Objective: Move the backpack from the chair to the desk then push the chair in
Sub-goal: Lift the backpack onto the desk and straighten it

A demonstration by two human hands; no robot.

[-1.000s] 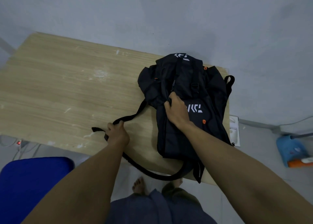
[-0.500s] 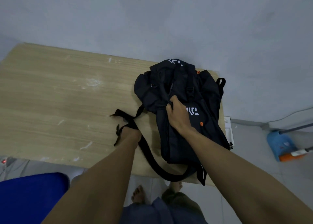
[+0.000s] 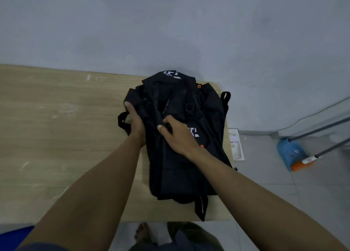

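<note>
A black backpack (image 3: 186,165) with white lettering and small orange tabs lies flat on the right end of the light wooden desk (image 3: 62,140), its top toward the wall. My left hand (image 3: 135,121) presses against the pack's left upper side, by a strap loop. My right hand (image 3: 177,135) lies on the front of the pack, fingers pinching a fold of fabric near the middle. One short strap hangs over the desk's near edge. Only a blue corner of the chair (image 3: 13,235) shows at the bottom left.
A grey wall stands right behind the desk. On the tiled floor to the right lie a blue and orange dustpan (image 3: 290,153) with long handles and a white power strip (image 3: 236,146). My bare foot (image 3: 141,233) is below the desk's near edge.
My left hand has carried the long loose strap from the desk's front in to the pack's left side. The strap no longer trails across the desk. The view has shifted right.
</note>
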